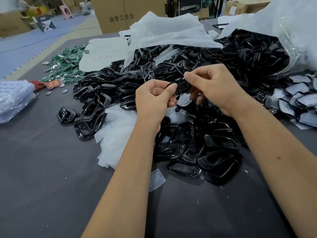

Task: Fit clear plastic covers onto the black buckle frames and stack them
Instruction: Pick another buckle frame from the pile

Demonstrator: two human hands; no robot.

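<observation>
Mid-frame: left hand and right hand both pinching one black frame. Risk: uneven pressing, clear cover popping loose into pile.

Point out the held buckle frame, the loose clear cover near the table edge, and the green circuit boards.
buckle frame [182,84], head view, top edge between both hands
clear cover [157,179], head view, its middle
circuit boards [67,63], head view, pile's middle
</observation>
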